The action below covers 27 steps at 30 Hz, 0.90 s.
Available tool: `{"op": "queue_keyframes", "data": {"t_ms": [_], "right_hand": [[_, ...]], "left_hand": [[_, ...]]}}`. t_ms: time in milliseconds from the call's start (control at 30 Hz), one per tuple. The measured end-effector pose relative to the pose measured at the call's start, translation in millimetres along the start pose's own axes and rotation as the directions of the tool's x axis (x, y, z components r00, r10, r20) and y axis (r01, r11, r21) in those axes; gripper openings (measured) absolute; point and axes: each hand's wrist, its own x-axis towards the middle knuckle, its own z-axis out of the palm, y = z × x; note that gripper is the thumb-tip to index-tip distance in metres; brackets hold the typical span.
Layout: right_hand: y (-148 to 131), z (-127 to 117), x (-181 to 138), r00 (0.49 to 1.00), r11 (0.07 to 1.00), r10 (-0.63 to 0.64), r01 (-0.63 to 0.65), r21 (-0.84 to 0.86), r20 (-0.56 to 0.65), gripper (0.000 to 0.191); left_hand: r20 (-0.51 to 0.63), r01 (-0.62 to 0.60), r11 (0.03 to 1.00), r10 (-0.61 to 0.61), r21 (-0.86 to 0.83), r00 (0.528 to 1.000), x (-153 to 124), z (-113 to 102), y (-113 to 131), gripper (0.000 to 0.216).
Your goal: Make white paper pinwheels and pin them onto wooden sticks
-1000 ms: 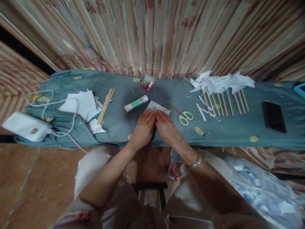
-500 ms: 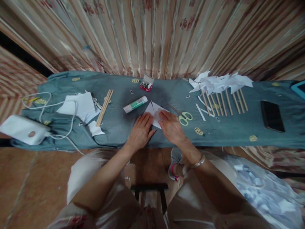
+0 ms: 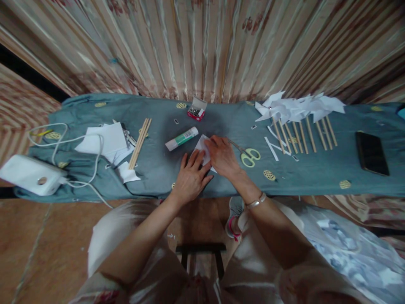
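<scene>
Because both hands lie palm-down on it, the folded white paper [image 3: 202, 147] sits pinned flat against the cloth-covered tabletop [image 3: 152, 169], most of it hidden beneath them. The left hand [image 3: 190, 179] is open, its fingers spread and laid across the paper's near part, which reads as holding it so it cannot slide. The right hand [image 3: 223, 158] covers the far part with its fingers bent down onto the sheet. Whether its fingertips nip an edge or merely press is hidden, so I cannot tell. Neither hand has lifted the paper clear of the cloth.

What seem to be the tools lie close around. A glue stick [image 3: 182, 138] rests on its side just beyond the left hand, almost touching the paper's corner. Green-handled scissors [image 3: 249, 156] lie just to the right of the right hand, blades pointing back toward it. A small open box [image 3: 195, 109], apparently of clips or staples, stands farther beyond both hands.

Supplies sit well off to the left of the left hand: a bundle of bare wooden sticks [image 3: 140, 141], loose white sheets [image 3: 106, 138], and past them a white device [image 3: 30, 174] with its cable [image 3: 76, 139]. Far to the right of the right hand, white paper pinwheels [image 3: 297, 110] on sticks are laid side by side in a row, likely set apart as finished pieces. A dark phone [image 3: 371, 153] lies beyond them.
</scene>
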Motion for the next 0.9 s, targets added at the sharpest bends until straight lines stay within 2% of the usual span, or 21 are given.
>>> {"op": "queue_keyframes", "data": {"t_ms": [233,533,633,900], "right_hand": [[-3.6,4.0,10.1,0.996,0.996,0.082,-0.081,0.029,-0.025,0.039],[-0.8,8.8,22.5,0.996,0.995,0.068,-0.064,0.070,-0.054,0.045],[4.1,9.8,15.1,0.995,0.996,0.077,-0.074,0.058,-0.056,0.047],[19.5,11.6,-29.5,0.993,0.993,0.091,-0.085,0.085,-0.074,0.051]], "left_hand": [[0.027,0.014,1.000,-0.014,-0.009,1.000,0.6,-1.6,1.5,0.044],[0.047,0.017,0.999,-0.016,-0.027,0.999,0.9,-3.2,2.0,0.046],[0.042,0.016,1.000,-0.015,-0.021,0.999,0.3,-1.9,1.2,0.048],[0.029,0.009,1.000,-0.009,-0.023,1.000,-0.4,-1.8,0.3,0.047]]}}
